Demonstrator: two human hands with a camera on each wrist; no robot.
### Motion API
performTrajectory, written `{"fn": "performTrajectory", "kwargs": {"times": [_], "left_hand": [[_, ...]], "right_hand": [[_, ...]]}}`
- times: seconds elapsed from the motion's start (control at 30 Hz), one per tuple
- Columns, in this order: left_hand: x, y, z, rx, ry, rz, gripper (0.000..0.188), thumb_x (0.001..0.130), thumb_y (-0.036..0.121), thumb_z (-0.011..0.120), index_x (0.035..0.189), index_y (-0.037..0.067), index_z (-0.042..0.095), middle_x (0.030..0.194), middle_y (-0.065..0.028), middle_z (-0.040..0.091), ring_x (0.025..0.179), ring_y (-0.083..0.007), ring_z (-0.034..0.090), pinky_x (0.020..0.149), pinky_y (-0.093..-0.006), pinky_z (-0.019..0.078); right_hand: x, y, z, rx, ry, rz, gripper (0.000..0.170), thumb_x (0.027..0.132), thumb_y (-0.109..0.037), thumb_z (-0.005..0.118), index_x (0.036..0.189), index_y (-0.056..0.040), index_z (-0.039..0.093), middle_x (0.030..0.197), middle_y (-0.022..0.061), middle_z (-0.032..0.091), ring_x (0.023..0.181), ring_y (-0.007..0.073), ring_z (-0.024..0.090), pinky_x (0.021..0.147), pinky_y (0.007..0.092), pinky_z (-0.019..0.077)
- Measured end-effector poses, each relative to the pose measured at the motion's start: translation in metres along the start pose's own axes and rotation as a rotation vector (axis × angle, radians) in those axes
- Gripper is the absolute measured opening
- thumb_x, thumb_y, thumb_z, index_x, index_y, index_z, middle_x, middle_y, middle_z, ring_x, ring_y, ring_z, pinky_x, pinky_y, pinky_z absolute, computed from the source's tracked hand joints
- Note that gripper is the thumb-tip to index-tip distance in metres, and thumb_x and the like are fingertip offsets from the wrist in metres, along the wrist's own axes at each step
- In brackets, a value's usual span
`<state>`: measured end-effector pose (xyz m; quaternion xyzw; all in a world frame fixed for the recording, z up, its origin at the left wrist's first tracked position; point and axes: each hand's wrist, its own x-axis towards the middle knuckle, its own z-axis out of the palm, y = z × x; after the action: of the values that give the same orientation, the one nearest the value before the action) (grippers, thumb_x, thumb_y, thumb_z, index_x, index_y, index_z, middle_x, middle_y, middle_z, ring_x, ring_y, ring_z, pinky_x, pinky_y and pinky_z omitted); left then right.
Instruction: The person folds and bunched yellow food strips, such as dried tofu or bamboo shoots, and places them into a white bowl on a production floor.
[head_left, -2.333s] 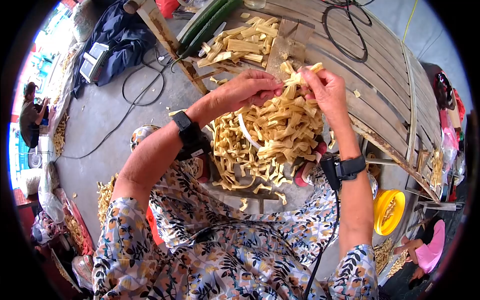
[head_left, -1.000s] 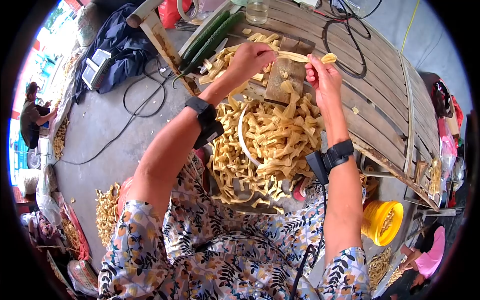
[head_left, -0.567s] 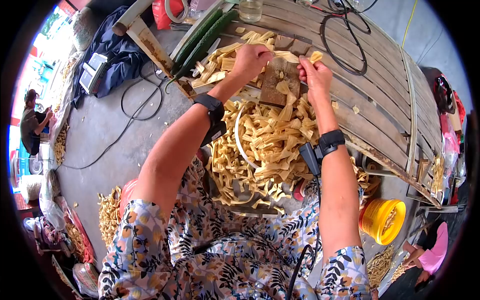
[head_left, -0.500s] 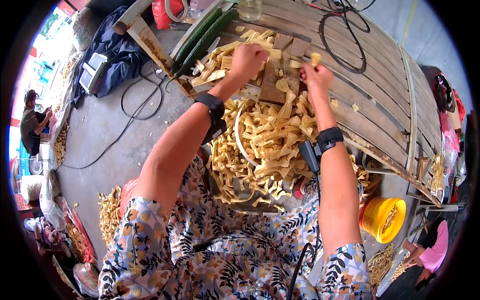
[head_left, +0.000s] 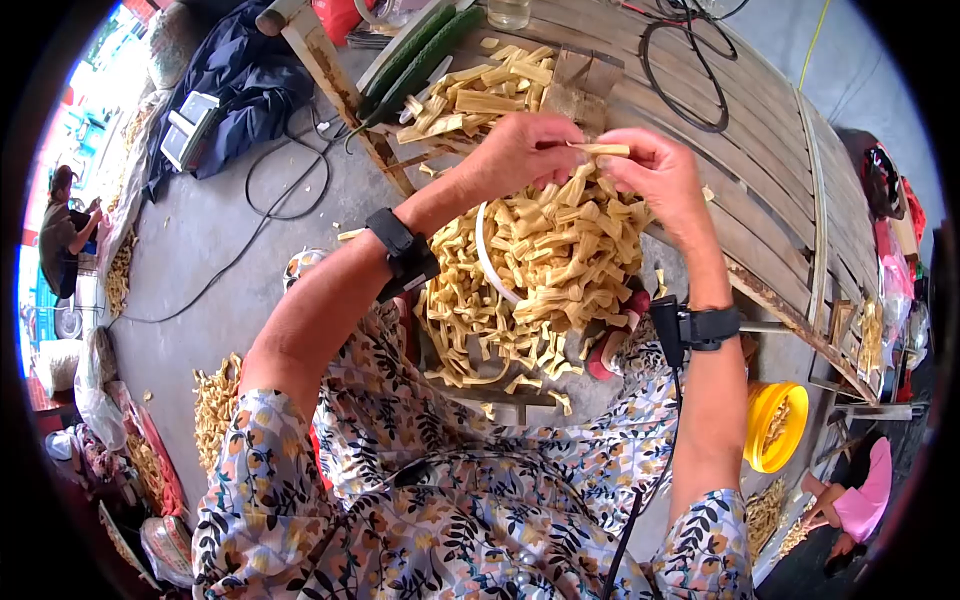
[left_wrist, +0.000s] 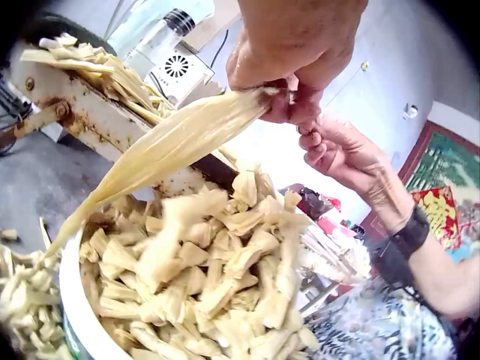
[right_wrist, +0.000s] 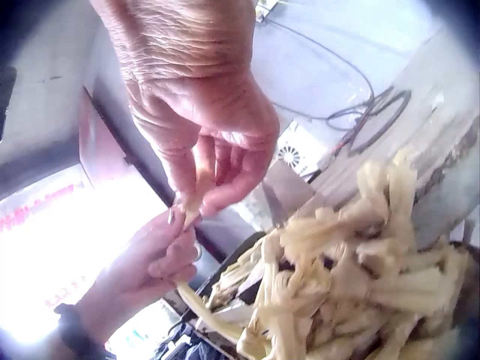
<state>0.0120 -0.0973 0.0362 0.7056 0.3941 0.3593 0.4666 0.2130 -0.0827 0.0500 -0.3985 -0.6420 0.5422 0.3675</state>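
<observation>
Both hands meet above a heaped bucket of pale yellow knotted strips (head_left: 575,265). The left hand (head_left: 530,155) pinches a pale yellow strip (left_wrist: 169,146), which hangs wide and flat from the fingers and narrows toward its lower end. Fingertips of the right hand (head_left: 660,175) pinch a short end (head_left: 605,149) of strip right at the left fingers. In the right wrist view, thumb and fingers of the right hand (right_wrist: 202,142) come together on this end, touching the left hand (right_wrist: 161,259). The fold between the fingertips is partly hidden.
Loose flat strips (head_left: 490,100) lie beside a wooden board (head_left: 580,90) on the slatted table (head_left: 760,150). Cucumbers (head_left: 425,60) and a coiled black cable (head_left: 690,70) are farther back. A yellow bucket (head_left: 775,428) stands at right. Another person (head_left: 865,490) sits at lower right.
Both hands have come back from over the board to above the heap and closer together. The strip, earlier stretched between them, now hangs from the left hand with an end pinched in the right.
</observation>
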Motion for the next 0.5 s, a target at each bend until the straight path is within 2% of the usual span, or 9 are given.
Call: {"fn": "performTrajectory", "kwargs": {"times": [0.07, 0.13, 0.17, 0.27, 0.3, 0.4, 0.43, 0.47, 0.5], "left_hand": [[-0.003, -0.003, -0.003, -0.094, -0.086, -0.013, 0.019, 0.089, 0.018, 0.05, 0.094, 0.001, 0.058, 0.068, -0.0001, 0.057, 0.058, -0.0032, 0.05, 0.053, -0.0184, 0.042], [-0.01, -0.003, -0.014, -0.175, -0.194, -0.062, 0.021, 0.09, 0.019, 0.048, 0.094, 0.001, 0.057, 0.069, -0.0008, 0.057, 0.06, -0.0036, 0.051, 0.056, -0.0191, 0.0429], [-0.014, -0.005, -0.018, -0.288, -0.251, -0.167, 0.023, 0.091, 0.02, 0.046, 0.093, 0.001, 0.058, 0.073, -0.0023, 0.059, 0.064, -0.0039, 0.052, 0.059, -0.0195, 0.0433], [-0.017, -0.023, -0.019, -0.294, -0.252, -0.213, 0.02, 0.09, 0.02, 0.048, 0.093, 0.002, 0.058, 0.073, -0.002, 0.059, 0.065, -0.0037, 0.053, 0.059, -0.0183, 0.0429], [-0.016, -0.027, -0.018, -0.239, -0.185, -0.138, 0.019, 0.089, 0.02, 0.051, 0.092, 0.003, 0.059, 0.07, -0.0008, 0.058, 0.061, -0.0037, 0.052, 0.055, -0.0175, 0.0421], [-0.015, -0.016, -0.006, 0.035, 0.089, -0.026, 0.012, 0.085, 0.014, 0.056, 0.092, 0.004, 0.059, 0.064, -0.0003, 0.057, 0.052, -0.0041, 0.05, 0.047, -0.0173, 0.0411], [-0.015, -0.007, -0.001, 0.222, 0.096, 0.072, 0.011, 0.083, 0.012, 0.057, 0.091, 0.004, 0.059, 0.065, -0.0018, 0.058, 0.053, -0.0051, 0.052, 0.047, -0.0185, 0.0424], [-0.016, 0.001, 0.005, 0.41, 0.104, 0.169, 0.01, 0.081, 0.009, 0.058, 0.09, 0.004, 0.059, 0.066, -0.0032, 0.06, 0.054, -0.006, 0.053, 0.048, -0.0197, 0.0437], [-0.015, 0.002, 0.014, 0.499, 0.131, 0.283, 0.011, 0.079, 0.008, 0.059, 0.088, 0.003, 0.059, 0.07, -0.0069, 0.061, 0.056, -0.0124, 0.057, 0.049, -0.0254, 0.0456]], "right_hand": [[0.001, 0.003, 0.0, -0.068, 0.026, -0.071, 0.018, 0.076, 0.003, 0.059, 0.092, -0.0013, 0.063, 0.076, 0.0005, 0.062, 0.061, 0.0053, 0.054, 0.056, 0.0185, 0.0445], [-0.004, -0.003, -0.004, -0.159, 0.028, -0.098, 0.019, 0.075, 0.004, 0.057, 0.092, -0.0012, 0.064, 0.081, 0.0011, 0.062, 0.068, 0.0062, 0.056, 0.062, 0.0197, 0.0461], [-0.006, -0.005, -0.005, -0.202, 0.03, -0.109, 0.019, 0.075, 0.005, 0.057, 0.091, -0.0012, 0.064, 0.083, 0.0015, 0.062, 0.071, 0.0067, 0.057, 0.064, 0.0203, 0.0469], [-0.006, -0.001, -0.003, -0.198, -0.085, -0.275, 0.024, 0.073, 0.005, 0.057, 0.095, -0.0027, 0.064, 0.093, 0.0028, 0.062, 0.085, 0.0091, 0.057, 0.077, 0.0229, 0.046], [-0.012, -0.011, -0.003, -0.176, -0.085, -0.116, 0.025, 0.075, 0.003, 0.056, 0.098, -0.0028, 0.062, 0.101, 0.0046, 0.061, 0.095, 0.0108, 0.055, 0.085, 0.0242, 0.0429], [-0.009, -0.018, -0.011, -0.071, -0.002, -0.163, 0.022, 0.08, -0.003, 0.055, 0.101, -0.0017, 0.061, 0.104, 0.0049, 0.06, 0.096, 0.0106, 0.055, 0.085, 0.0235, 0.0425], [-0.005, -0.015, -0.009, -0.2, 0.081, -0.232, 0.019, 0.084, -0.01, 0.054, 0.099, 0.0003, 0.061, 0.095, 0.006, 0.063, 0.087, 0.0111, 0.058, 0.081, 0.0245, 0.0455], [-0.004, -0.013, -0.005, -0.208, 0.051, -0.14, 0.019, 0.085, -0.012, 0.054, 0.097, 0.0002, 0.061, 0.09, 0.0061, 0.064, 0.083, 0.0112, 0.059, 0.077, 0.0245, 0.0464], [-0.003, -0.011, 0.0, -0.214, 0.024, -0.05, 0.019, 0.086, -0.014, 0.054, 0.095, 0.0002, 0.062, 0.085, 0.0061, 0.064, 0.079, 0.0113, 0.06, 0.073, 0.0245, 0.0474]]}}
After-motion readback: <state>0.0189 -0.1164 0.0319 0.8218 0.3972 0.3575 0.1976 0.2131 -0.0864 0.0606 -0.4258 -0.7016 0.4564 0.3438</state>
